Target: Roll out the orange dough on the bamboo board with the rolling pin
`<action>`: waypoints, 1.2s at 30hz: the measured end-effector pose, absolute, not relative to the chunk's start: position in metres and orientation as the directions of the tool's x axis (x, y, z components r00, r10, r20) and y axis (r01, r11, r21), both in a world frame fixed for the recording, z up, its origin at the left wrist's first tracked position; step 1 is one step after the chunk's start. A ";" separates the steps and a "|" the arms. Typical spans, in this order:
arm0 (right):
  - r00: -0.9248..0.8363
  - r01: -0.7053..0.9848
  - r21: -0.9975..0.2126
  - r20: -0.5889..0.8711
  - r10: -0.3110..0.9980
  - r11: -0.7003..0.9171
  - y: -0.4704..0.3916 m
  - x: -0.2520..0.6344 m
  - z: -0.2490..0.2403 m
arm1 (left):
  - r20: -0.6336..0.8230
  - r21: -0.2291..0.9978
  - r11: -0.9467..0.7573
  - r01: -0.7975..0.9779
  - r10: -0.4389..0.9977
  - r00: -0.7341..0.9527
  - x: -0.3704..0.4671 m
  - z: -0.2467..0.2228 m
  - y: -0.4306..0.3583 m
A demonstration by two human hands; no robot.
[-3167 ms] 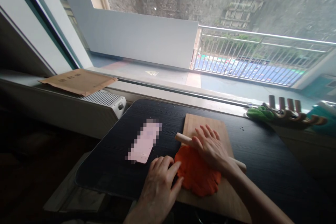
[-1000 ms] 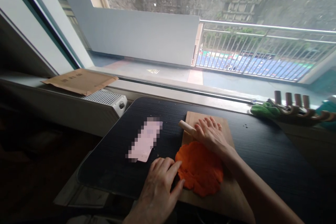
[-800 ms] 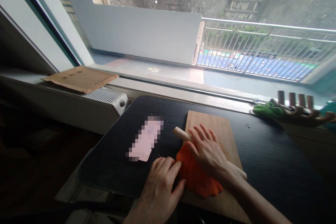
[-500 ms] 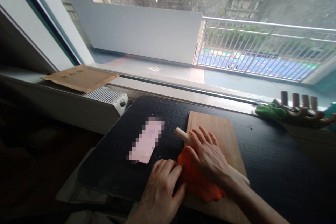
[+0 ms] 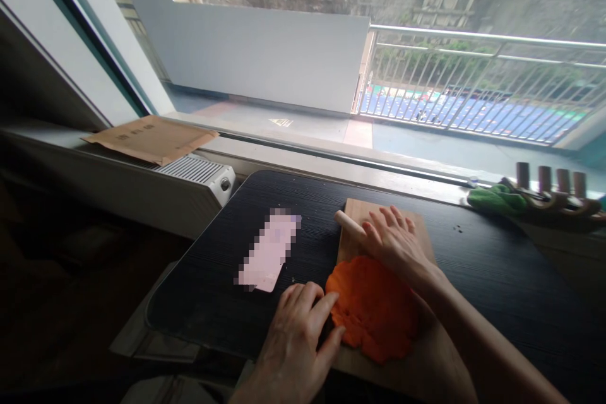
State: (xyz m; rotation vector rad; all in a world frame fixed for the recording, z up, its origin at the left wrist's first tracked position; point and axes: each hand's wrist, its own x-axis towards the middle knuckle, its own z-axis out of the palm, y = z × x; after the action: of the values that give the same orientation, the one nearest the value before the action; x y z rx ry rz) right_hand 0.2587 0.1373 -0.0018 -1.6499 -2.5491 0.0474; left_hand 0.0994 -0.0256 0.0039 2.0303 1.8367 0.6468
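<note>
A flattened sheet of orange dough (image 5: 372,312), or modelling clay, with a ragged edge lies on the wooden board (image 5: 353,218). My right hand (image 5: 395,237) is spread flat over a pale wooden rolling pin (image 5: 349,225), just beyond the dough's far edge. The pin's left end sticks out past my thumb; my hand and forearm cover the rest. At the dough's near left edge is my left hand (image 5: 303,322), with thumb and forefinger apart and their tips at its rim. The other left fingers are loosely bent.
The board rests on a dark table (image 5: 213,278). A pink, partly pixelated flat object (image 5: 269,259) lies left of it. A green cloth (image 5: 497,199) and a brown rack-like object (image 5: 552,186) are at the far right. A brown envelope (image 5: 156,137) lies over the radiator (image 5: 222,186).
My right hand and the rolling pin have moved away from me, off the dough, exposing more of the orange sheet. My left hand stays by its edge. The view has shifted slightly.
</note>
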 end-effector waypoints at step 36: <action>-0.327 0.841 -0.445 0.036 0.944 0.308 0.120 0.358 -0.014 | 0.208 0.855 -0.051 0.516 0.945 -0.251 0.114 -0.004 0.003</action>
State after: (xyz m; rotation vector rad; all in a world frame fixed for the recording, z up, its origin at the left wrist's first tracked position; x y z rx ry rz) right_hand 0.3576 0.1198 -0.0143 -1.6153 -2.2882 0.5070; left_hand 0.1141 0.0030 -0.0040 1.5486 1.7746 1.2475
